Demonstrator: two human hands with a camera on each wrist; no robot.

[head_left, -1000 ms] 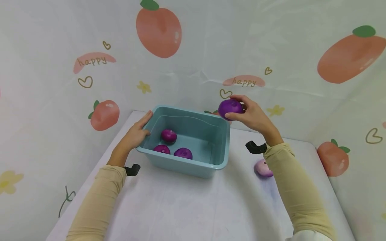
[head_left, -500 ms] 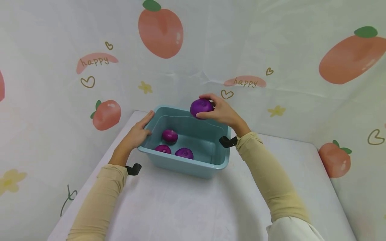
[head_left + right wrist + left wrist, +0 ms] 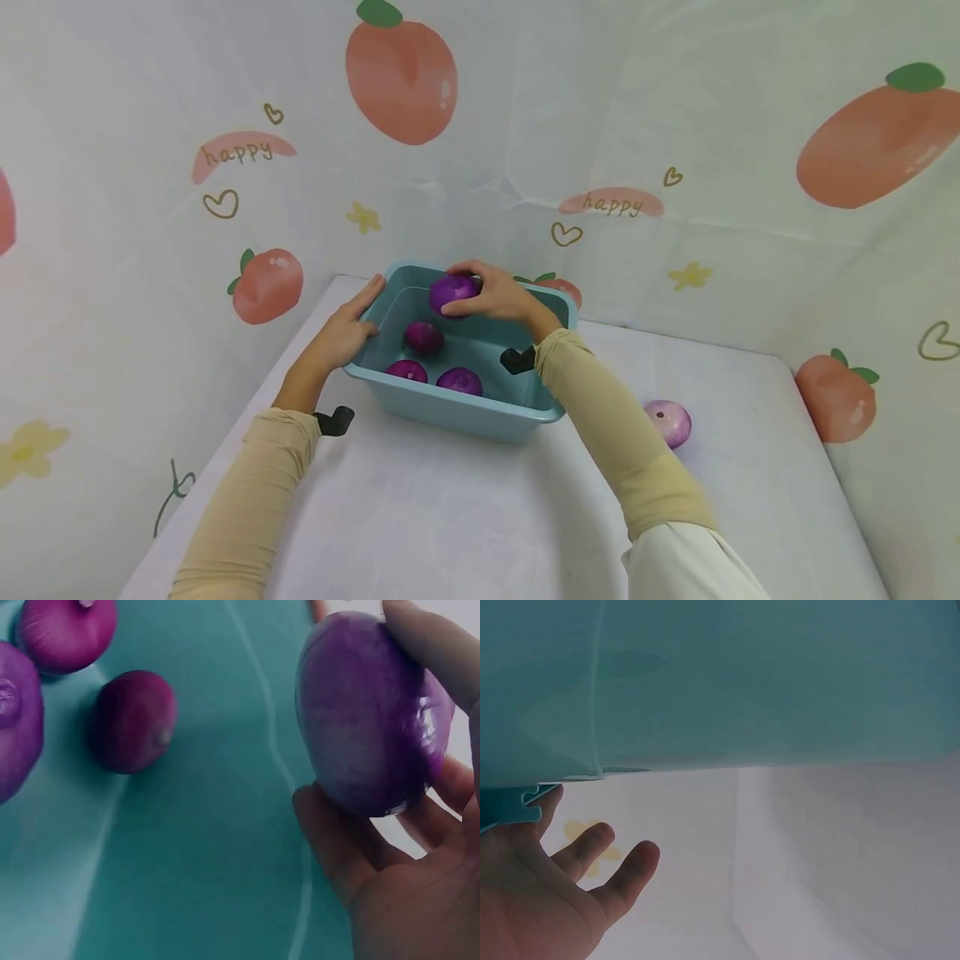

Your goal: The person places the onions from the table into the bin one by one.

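Observation:
In the head view, a blue-green plastic bin point(image 3: 450, 421) stands on the table. My left hand point(image 3: 339, 340) holds its left rim, thumb over the edge; the left wrist view has the fingers point(image 3: 634, 877) outside, below the rim. Over the bin's back part, my right hand point(image 3: 498, 293) grips a purple onion point(image 3: 452, 296) between thumb and fingers. The right wrist view shows this onion point(image 3: 367, 712) clear of the bin floor. Three more purple onions lie inside: one at the back left point(image 3: 424, 337), one at the front left point(image 3: 407, 371), one at the front middle point(image 3: 460, 382).
A paler pink-purple onion point(image 3: 670, 422) lies on the white table point(image 3: 450, 517) right of the bin, partly behind the right sleeve point(image 3: 622, 433). A printed white cloth point(image 3: 480, 100) with fruit drawings hangs behind and beside the table.
My right hand has carried the purple onion leftward from beyond the bin's right rim, then down into the bin's opening. The left hand has stayed on the rim.

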